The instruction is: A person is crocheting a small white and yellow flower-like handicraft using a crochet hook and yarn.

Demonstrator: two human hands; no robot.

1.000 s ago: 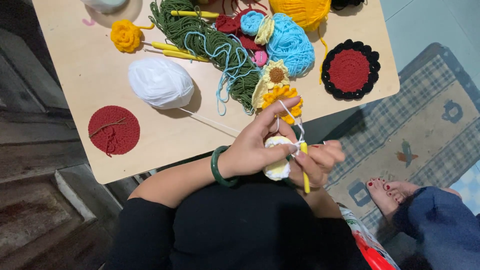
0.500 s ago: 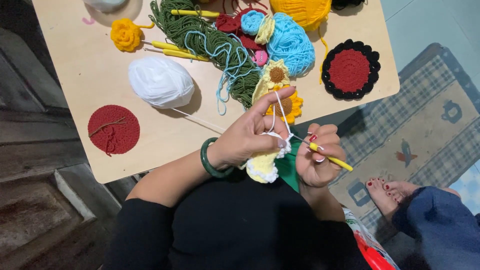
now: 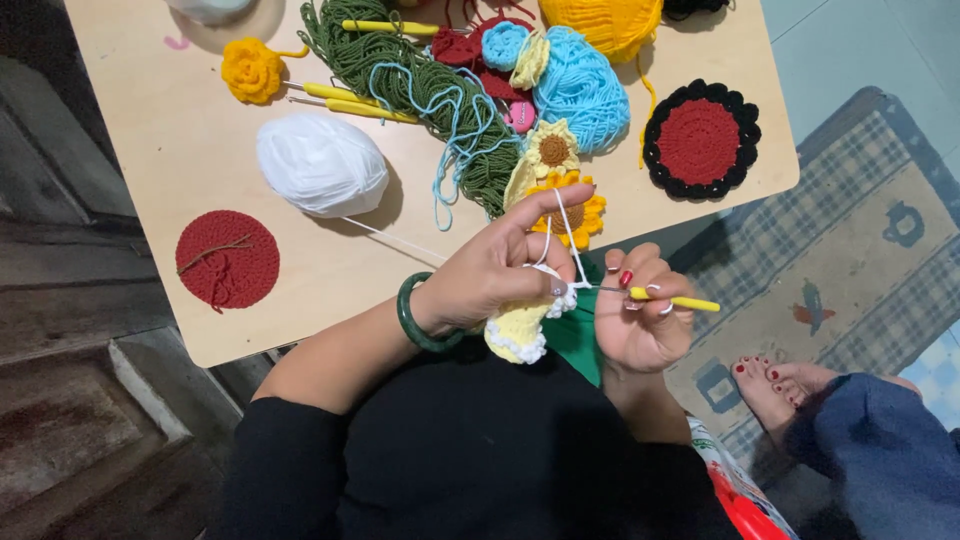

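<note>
The left hand (image 3: 495, 275) is closed around a small crochet piece (image 3: 518, 330) of pale yellow with a white scalloped edge, which hangs just below its palm. Its forefinger is stretched out and raised, and a white strand of yarn (image 3: 566, 225) runs over that fingertip and down to the piece. A green bangle (image 3: 412, 318) sits on the wrist just behind this hand.

Just beside it, the right hand (image 3: 640, 315) is curled shut on a crochet hook (image 3: 672, 299) with a yellow handle; the handle sticks out past the fingers away from the left hand, while the thin metal tip points into the edge of the piece, between the two hands. A bit of green cloth (image 3: 578, 335) shows beneath and between them.

Just beyond the left forefinger, on the worktop (image 3: 200, 150), lie two crocheted sunflowers (image 3: 560, 185). From under the left hand the white strand leads out to a white ball of yarn (image 3: 320, 165), well apart from it. Farther on that side lies a dark red crocheted round (image 3: 227, 259).

Beyond the right hand sits a red round with a black border (image 3: 700, 140). Farther still are a heap of green yarn (image 3: 420, 90), a light blue ball (image 3: 580, 90), spare yellow-handled hooks (image 3: 345, 100), a yellow crocheted rose (image 3: 250, 70) and a yellow ball (image 3: 600, 22) at the far edge.
</note>
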